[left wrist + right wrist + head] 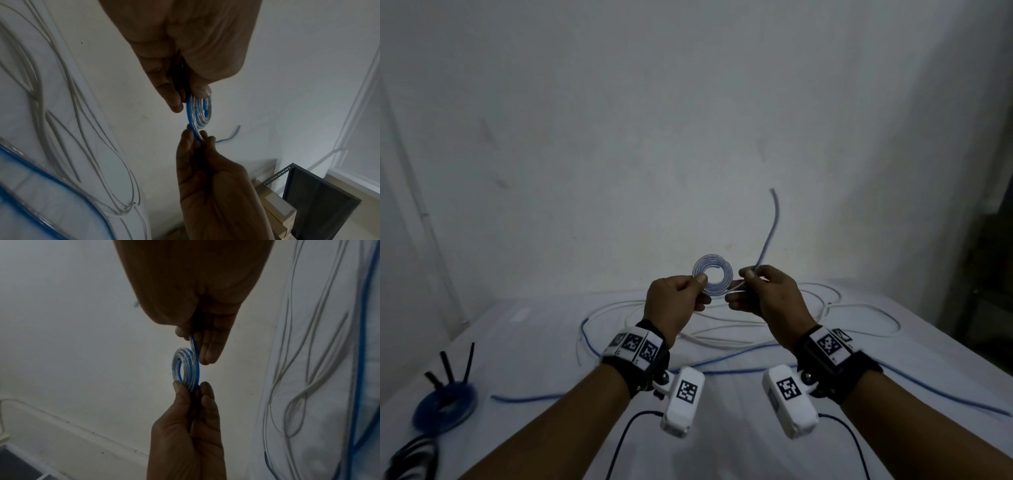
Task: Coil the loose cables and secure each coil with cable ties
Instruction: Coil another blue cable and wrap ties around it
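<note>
Held in mid-air above the table, a flat blue-and-clear coil stood pinched at its rim in the left hand; the right hand, just beside it, gripped the cable tail, which rose upward into open space, judged ready for another turn.

Both forearms reach forward, raised above the table, hands close together. The left hand pinches a small flat blue-and-clear cable coil between thumb and fingers; the right hand pinches its trailing end.
</note>
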